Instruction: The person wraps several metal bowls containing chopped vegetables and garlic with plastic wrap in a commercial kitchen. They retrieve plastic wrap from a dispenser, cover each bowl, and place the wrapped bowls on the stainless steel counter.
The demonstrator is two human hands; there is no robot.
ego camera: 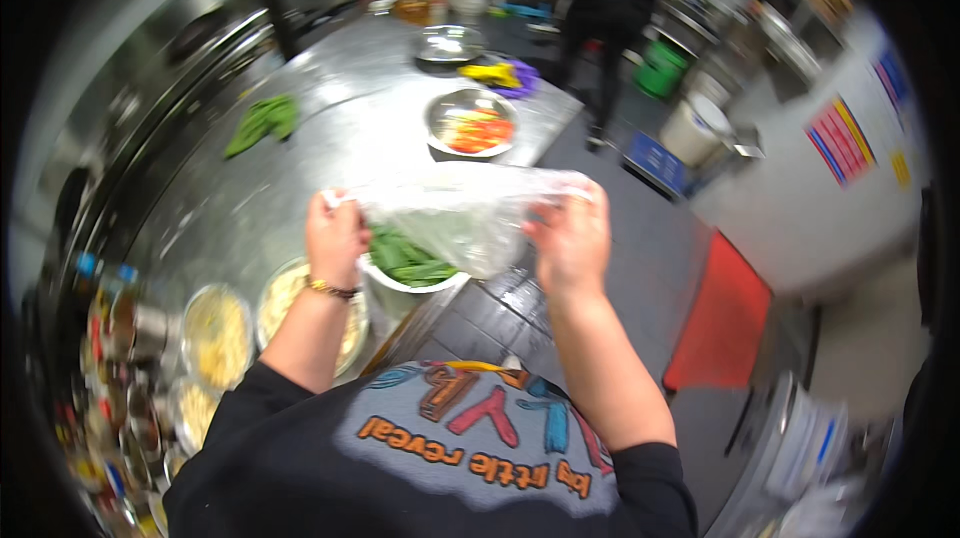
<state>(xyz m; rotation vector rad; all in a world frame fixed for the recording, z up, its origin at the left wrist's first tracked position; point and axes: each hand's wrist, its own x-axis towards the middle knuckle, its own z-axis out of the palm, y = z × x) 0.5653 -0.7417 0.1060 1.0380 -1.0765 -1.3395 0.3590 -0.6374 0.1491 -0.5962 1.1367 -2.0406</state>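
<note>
Stretched between my two hands is a clear plastic bag (480, 200). My left hand (334, 238) grips its left end, with a beaded bracelet on that wrist. At the other end, my right hand (574, 234) pinches the plastic near its upper corner. Below and partly behind the bag stands a white-rimmed bowl (427, 288) of cut green leaves (409, 256); the plastic hides part of it. Beyond the bag, a metal bowl (439, 104) holds orange and pale cut vegetables (476, 130).
The steel table (217, 215) carries a green cloth (262, 123), yellow and purple cloths (495, 75) and tubs of pale shredded food (217, 335). A person (622, 5) stands beyond its far corner. On the right are a blue scale (652, 163), a white bucket (694, 129) and a red panel (720, 320).
</note>
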